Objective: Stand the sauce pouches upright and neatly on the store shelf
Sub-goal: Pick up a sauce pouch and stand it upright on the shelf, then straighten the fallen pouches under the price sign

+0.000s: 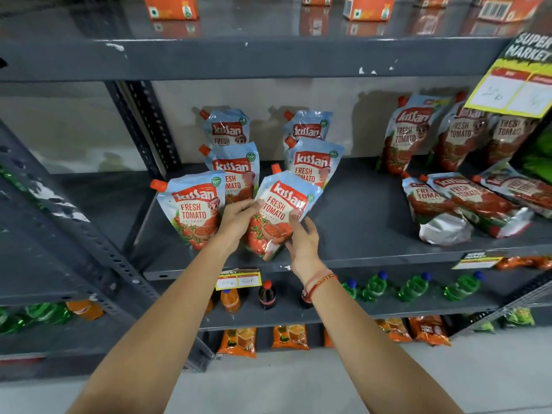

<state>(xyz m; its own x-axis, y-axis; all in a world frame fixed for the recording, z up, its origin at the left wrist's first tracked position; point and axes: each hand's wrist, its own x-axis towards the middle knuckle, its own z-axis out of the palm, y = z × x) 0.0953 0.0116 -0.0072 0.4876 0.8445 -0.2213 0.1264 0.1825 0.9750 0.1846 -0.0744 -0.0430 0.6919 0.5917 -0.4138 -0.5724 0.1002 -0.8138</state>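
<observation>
The left hand is pinching the left side of the tilted Kissan ketchup pouch at the near edge of the shelf, the open right hand is touching its right side, and if it is leaning when let go, it is probably going to topple onto the standing pouch on its left.

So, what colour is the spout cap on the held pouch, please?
Orange cap, clearest in the head view.

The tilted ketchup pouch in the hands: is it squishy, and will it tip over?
Probably squishy: the tilted blue-and-red plastic ketchup pouch looks soft and bulging where the left hand and right hand touch it. Likely slippery, since its film shines. It may tip; similar pouches lie flat on the grey metal shelf.
</observation>
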